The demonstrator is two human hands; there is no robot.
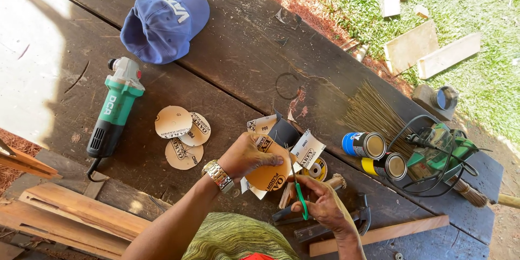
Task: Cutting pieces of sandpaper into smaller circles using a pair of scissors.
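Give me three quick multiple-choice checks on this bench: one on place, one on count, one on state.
1. Where does the blue cap lie relative to the angle grinder?
A. beyond it
B. under it
C. inside a can

2. How many cut sandpaper discs lie beside the grinder?
A. one
B. three
C. six

3. What is the right hand doing?
A. resting empty
B. holding green-handled scissors at the sandpaper sheet
C. gripping a hammer

A: cap lies farther up the table. B: three overlapping rounds. B: blades meet the sheet held by the left hand.
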